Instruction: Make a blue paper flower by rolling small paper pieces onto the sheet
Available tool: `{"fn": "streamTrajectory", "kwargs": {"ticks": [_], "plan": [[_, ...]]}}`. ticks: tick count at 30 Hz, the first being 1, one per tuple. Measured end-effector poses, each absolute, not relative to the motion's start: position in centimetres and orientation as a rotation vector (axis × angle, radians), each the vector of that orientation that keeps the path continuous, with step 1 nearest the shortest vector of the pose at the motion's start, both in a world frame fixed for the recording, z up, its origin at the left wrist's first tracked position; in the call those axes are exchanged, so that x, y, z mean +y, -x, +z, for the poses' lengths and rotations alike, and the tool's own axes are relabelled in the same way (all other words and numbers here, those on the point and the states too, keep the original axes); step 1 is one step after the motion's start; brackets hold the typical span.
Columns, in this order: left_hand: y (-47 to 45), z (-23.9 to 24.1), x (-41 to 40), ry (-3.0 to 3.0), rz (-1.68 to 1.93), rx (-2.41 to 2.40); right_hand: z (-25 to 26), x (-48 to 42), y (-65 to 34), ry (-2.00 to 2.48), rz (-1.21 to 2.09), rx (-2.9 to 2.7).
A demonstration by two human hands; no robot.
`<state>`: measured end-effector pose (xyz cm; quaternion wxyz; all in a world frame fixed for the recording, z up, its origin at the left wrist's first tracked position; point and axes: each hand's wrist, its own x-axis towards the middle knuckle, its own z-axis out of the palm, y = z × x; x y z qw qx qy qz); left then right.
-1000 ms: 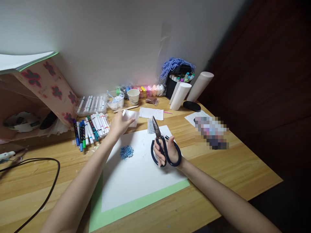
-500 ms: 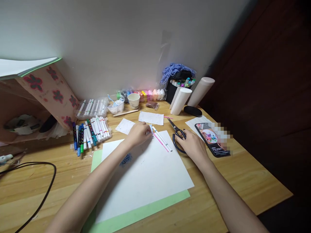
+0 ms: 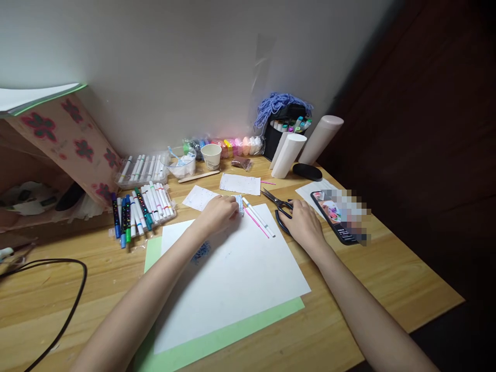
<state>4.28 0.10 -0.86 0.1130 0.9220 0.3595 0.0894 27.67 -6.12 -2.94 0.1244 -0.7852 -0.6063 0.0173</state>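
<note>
My left hand (image 3: 220,214) is over the top edge of a large white sheet (image 3: 232,279), its fingers closed on a small blue-and-white strip (image 3: 239,205), partly hidden by them. Beside that strip lie a white marker (image 3: 260,218) and a thin pink stick (image 3: 256,222). To the right of the sheet, my right hand (image 3: 307,222) has its fingers on the handles of black scissors (image 3: 279,202). The blades point away to the left, slightly parted, and the scissors appear to rest on the table. Blue flecks (image 3: 200,252) are clustered on the sheet below my left wrist.
A phone (image 3: 335,217) lies right of my right hand. Several markers (image 3: 135,212) are at the left. Two speckled paper pieces (image 3: 240,184) lie behind the sheet. A paper cup (image 3: 211,156), a clear bowl (image 3: 182,165) and a black pen holder (image 3: 275,142) stand near the wall.
My right hand has lowered the scissors toward the table, and its fingers have shifted on the handles. My left hand stays near the same spot, with more of the strip showing.
</note>
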Motion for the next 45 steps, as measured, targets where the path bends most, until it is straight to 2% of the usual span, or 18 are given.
{"fn": "streamTrajectory", "kwargs": {"ticks": [6, 10, 12, 16, 20, 28, 45], "plan": [[-4.3, -0.9, -0.1, -2.535, 0.394, 1.149, -3.3, -6.3, -27.8, 2.338, 0.003, -1.725], [-4.8, -0.1, -0.6, -2.381, 0.496, 1.175, -2.6, -6.5, -27.0, 2.097, 0.046, -1.696], [-5.2, 0.5, -1.1, -2.251, 0.564, 1.144, -2.1, -6.8, -26.0, 1.86, 0.201, -1.67], [-6.2, 1.6, -2.5, -2.07, 0.629, 1.04, -1.5, -7.8, -23.2, 1.472, 0.903, -1.45], [-6.7, 1.9, -3.3, -2.1, 0.592, 1.036, -1.6, -8.3, -21.8, 1.384, 1.149, -1.27], [-6.5, 2.0, -3.0, -2.003, 0.607, 0.973, -1.7, -8.2, -22.3, 1.427, 1.153, -1.194], [-4.8, 3.3, -1.9, -1.873, 0.536, 0.996, -0.8, -8.3, -23.2, 1.446, 0.928, -1.287]]}}
